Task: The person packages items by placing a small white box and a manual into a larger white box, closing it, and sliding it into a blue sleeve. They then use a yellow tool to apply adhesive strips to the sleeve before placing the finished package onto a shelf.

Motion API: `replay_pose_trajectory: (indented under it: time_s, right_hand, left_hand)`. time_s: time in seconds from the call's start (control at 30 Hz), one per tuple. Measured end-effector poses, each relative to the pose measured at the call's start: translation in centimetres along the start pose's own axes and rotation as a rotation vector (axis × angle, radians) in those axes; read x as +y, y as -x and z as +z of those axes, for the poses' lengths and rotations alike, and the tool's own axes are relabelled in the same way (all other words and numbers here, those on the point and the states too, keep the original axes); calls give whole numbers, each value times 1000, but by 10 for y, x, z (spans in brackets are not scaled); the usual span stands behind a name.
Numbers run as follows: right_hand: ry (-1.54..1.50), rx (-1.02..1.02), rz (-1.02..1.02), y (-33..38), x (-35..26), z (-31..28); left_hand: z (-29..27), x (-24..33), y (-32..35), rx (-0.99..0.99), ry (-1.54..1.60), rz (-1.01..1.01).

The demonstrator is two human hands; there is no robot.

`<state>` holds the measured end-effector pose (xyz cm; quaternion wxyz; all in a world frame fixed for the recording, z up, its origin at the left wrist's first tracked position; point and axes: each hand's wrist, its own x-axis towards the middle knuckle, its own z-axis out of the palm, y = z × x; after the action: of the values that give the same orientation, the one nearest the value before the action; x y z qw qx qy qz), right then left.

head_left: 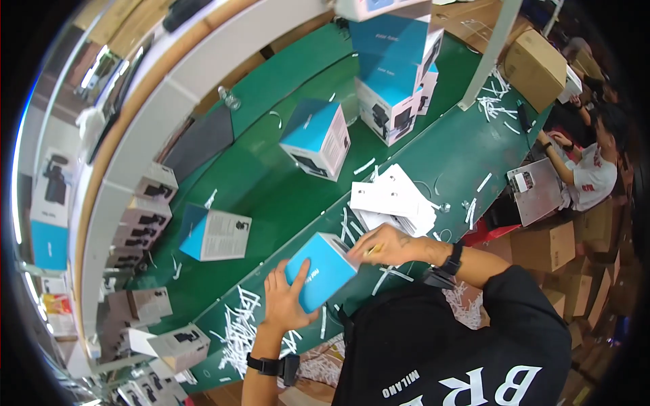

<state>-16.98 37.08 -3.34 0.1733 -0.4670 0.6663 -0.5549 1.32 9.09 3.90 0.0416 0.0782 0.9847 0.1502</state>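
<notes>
A blue and white carton point(323, 277) lies tilted before me on the green worktable, blue face up. My left hand point(283, 298) holds it from the left, fingers along its edge and one spread over the blue face. At the carton's right side is my right hand point(387, 245), its fingers closed together against the white side. Something small and yellowish shows at those fingers; I cannot make out what it is. Just beyond the right hand lies a loose stack of white printed sheets point(393, 199).
White paper strips point(240, 331) are heaped at the near left. Similar cartons stand farther off: one at left point(215, 233), one in the middle point(316, 135), and a tall stack point(391, 88). A metal post point(493, 57) rises at the back. Another person point(589, 159) sits at right.
</notes>
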Motion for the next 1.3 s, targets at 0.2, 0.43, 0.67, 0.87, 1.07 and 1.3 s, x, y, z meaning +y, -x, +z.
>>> replay_pose_trajectory:
  time_s: [0.2,0.43,0.67,0.87,1.07,1.3]
  right_hand:
    - [-28,568,700,78,-14,-46]
    - [-74,652,996,147,-36,15]
    - [-83,643,984,162,-34,26]
    - [-23,653,1033,160,-18,49]
    - [-70,314,798,75,19,50]
    - [6,182,775,42,14,61]
  left_hand:
    - [-54,-15,-47,326,419,10]
    - [-78,-6,-266,588,1542,-512]
    - [-34,-15,-359,856,1427,-749]
    - [6,-38,-407,980,1004,-588]
    - [-12,-106,-419,1066,279,-208]
    - [-47,-147,-143,1138,-26,-188]
